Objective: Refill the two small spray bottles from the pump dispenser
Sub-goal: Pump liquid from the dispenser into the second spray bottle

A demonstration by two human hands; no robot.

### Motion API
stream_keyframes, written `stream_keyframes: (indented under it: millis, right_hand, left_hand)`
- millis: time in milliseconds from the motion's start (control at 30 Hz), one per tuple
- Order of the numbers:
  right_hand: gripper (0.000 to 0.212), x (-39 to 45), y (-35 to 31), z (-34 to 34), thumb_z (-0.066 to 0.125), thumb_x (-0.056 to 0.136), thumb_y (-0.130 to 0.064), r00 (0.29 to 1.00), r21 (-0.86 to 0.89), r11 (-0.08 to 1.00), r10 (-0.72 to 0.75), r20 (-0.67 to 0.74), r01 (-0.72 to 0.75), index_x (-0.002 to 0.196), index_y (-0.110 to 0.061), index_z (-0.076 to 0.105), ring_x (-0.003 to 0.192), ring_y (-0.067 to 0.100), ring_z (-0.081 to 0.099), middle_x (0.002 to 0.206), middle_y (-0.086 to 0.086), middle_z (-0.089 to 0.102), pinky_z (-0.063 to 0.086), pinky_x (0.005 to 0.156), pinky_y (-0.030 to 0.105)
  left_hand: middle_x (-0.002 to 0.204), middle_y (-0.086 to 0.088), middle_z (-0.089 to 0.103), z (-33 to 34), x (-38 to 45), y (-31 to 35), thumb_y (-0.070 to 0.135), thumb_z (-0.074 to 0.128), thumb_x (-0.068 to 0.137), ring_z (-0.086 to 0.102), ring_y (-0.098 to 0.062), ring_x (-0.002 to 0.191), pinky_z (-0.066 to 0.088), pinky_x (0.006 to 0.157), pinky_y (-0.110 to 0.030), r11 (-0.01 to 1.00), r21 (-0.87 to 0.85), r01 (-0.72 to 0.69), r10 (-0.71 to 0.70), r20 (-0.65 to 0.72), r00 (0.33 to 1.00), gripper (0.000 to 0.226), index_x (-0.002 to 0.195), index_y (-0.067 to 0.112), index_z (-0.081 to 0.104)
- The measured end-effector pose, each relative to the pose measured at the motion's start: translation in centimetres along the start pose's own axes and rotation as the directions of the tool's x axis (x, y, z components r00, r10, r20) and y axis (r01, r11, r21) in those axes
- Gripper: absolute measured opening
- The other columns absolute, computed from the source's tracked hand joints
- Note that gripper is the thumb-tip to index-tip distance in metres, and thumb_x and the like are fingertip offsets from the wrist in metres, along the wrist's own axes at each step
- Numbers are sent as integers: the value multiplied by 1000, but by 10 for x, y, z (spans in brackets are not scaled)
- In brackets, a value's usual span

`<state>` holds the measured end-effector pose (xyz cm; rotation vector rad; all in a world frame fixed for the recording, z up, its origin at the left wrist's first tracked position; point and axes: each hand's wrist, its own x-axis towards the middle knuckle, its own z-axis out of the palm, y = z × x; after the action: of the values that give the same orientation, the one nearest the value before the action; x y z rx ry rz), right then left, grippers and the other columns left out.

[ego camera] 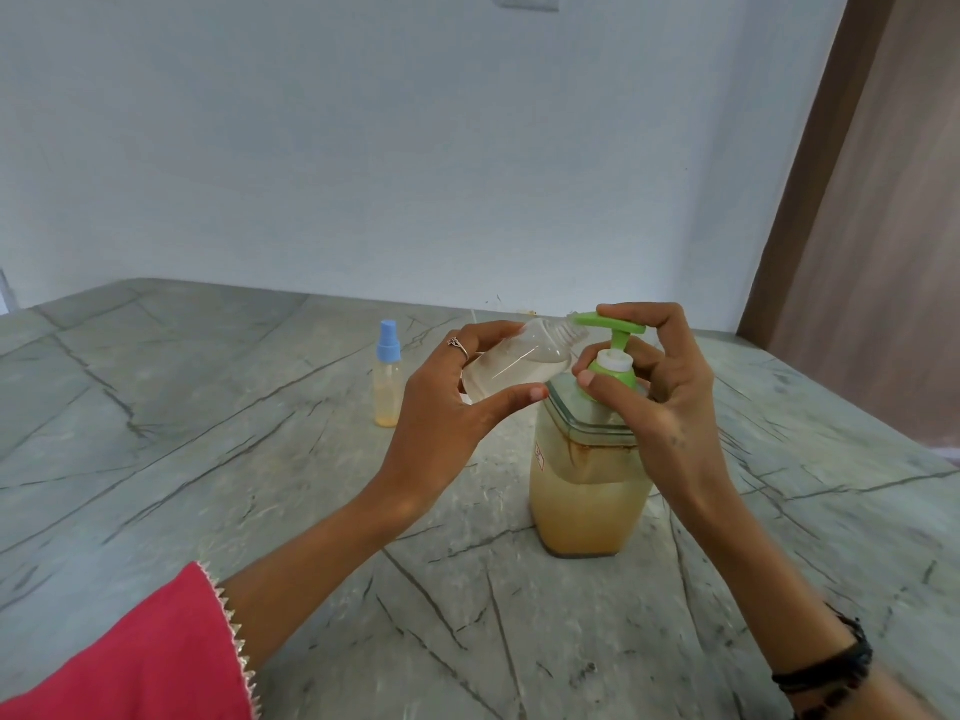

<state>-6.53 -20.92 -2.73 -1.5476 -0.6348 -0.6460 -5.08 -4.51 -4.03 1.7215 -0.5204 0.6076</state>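
Note:
A clear pump dispenser (587,491) with yellowish liquid stands on the grey stone counter (260,459). Its green pump head (613,327) points left. My left hand (447,407) grips an uncapped clear small spray bottle (519,366), tilted, its threaded neck right under the pump spout. My right hand (660,387) is at the pump: fingers lie on top of the green head and the thumb presses against the green collar. A second small spray bottle (388,381) with a blue cap stands upright to the left, partly filled with yellowish liquid.
A pale wall runs behind the counter, with a brown door or panel (857,226) at the right. The counter's right edge slants away near the door. A pink sleeve (130,662) covers my left upper arm.

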Motion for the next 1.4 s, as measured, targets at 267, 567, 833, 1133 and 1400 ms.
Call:
stream_keyframes:
  millis: [267,567,833,1133,1400]
  right_hand:
    - [22,5,-1,-2,64,70,-1,998,37,999,34,-50,-32,86,-14,56,70,21,68,78,6,71,54,62,32]
    - [30,2,-1,-3,64,74,-3,1000,57,998,13,17,-14,99,-18,54,74,19,68,82,14,69,54,67,28]
    - [36,-2,4,-2,67,82,-12,1000,-52,998,-25,16,26,111,-28,52,82,19,69,88,8,70,56,71,29]
    - [25,3,0,-2,69,81,-1,999,-17,1000,9,-40,-10,92,-20,56,67,10,66,79,0,71,50,59,21]
    - [32,2,1,-1,67,86,-1,1000,-69,998,-10,-14,9,99,-26,52,77,16,69,86,3,71,55,68,26]
  left_hand:
    - [104,22,59,1,-1,2,41,71,62,53,11,98,42,75,-4,1000,-3,-1,1,15,1000,47,106,40,54]
    - [107,18,59,-1,-1,2,39,71,63,53,9,99,42,74,-4,1000,-2,-12,12,17,1000,48,108,38,54]
    - [106,18,60,0,-1,2,38,71,63,54,9,96,42,74,-4,1000,-20,-6,6,-4,1000,48,108,34,55]
    - [105,19,60,1,-1,2,39,71,62,53,11,98,41,75,-4,1000,-6,-16,16,11,1000,46,105,40,54]
    - [105,20,58,0,-1,2,38,70,63,52,14,95,41,72,-2,1000,-2,-18,18,8,1000,48,108,36,53]
